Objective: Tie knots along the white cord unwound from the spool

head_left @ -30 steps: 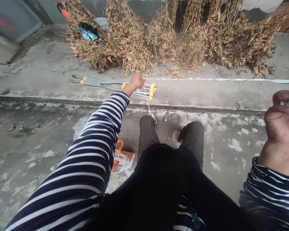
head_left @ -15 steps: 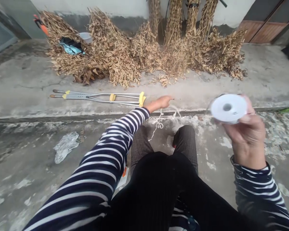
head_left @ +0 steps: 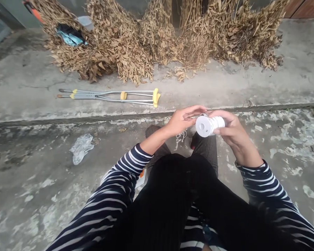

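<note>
In front of my knees, my right hand (head_left: 230, 128) grips a white spool (head_left: 203, 127), with its round flat face tilted toward me. My left hand (head_left: 181, 120) is close at the spool's left edge, its fingers bent and its thumb toward the rim. Loose white cord (head_left: 181, 138) hangs in a tangle just below my left hand, seemingly from its fingers. The exact grip of the left fingertips is partly hidden.
Crutches with yellow pads (head_left: 156, 97) lie on the raised concrete step. Behind them lean dry plant bundles (head_left: 133, 48), with a blue and black cloth (head_left: 71, 35) on top. A crumpled clear plastic bag (head_left: 81, 148) lies on the lower ground at left.
My hands have come together from far apart. The right hand brought the spool leftward and turned it, while the left now meets it. The view has tipped further down.
</note>
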Tool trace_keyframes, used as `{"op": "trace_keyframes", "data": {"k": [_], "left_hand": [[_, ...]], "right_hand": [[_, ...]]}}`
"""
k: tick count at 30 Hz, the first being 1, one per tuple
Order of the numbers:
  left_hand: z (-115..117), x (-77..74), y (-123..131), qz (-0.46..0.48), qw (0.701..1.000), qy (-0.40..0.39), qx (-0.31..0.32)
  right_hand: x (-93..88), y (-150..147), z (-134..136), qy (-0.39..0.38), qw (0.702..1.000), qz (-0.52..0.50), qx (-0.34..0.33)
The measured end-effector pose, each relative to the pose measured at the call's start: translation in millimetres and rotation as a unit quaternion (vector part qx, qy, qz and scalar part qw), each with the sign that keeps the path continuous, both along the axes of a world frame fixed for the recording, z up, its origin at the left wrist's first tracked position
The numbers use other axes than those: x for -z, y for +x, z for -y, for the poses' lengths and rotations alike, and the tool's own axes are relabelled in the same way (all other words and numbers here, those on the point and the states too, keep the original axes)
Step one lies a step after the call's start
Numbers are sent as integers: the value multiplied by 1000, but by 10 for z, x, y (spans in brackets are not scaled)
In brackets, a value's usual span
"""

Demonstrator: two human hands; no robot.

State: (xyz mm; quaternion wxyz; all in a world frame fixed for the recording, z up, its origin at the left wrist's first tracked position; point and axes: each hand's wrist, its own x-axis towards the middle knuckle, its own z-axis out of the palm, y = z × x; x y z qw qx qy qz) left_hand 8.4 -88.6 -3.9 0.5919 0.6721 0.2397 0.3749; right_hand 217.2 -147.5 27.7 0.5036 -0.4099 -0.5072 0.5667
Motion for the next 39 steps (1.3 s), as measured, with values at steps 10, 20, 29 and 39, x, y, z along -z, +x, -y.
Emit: {"op": "trace_keyframes", "data": {"k": [10, 20, 29, 39], "left_hand": [[71, 99, -40, -48, 971, 207, -107], [7, -122, -214, -114, 934, 325, -93], [-49, -14, -308, -147, 828, 532, -95], [-72, 9, -305, -90, 821, 554, -101]], "right_hand": [[80, -20, 59, -29, 999, -31, -13], [78, -36, 54, -32, 995, -69, -71], [50, -67, 51, -56, 991, -85, -87], [30, -104, 45, -24, 993, -59, -97]]}}
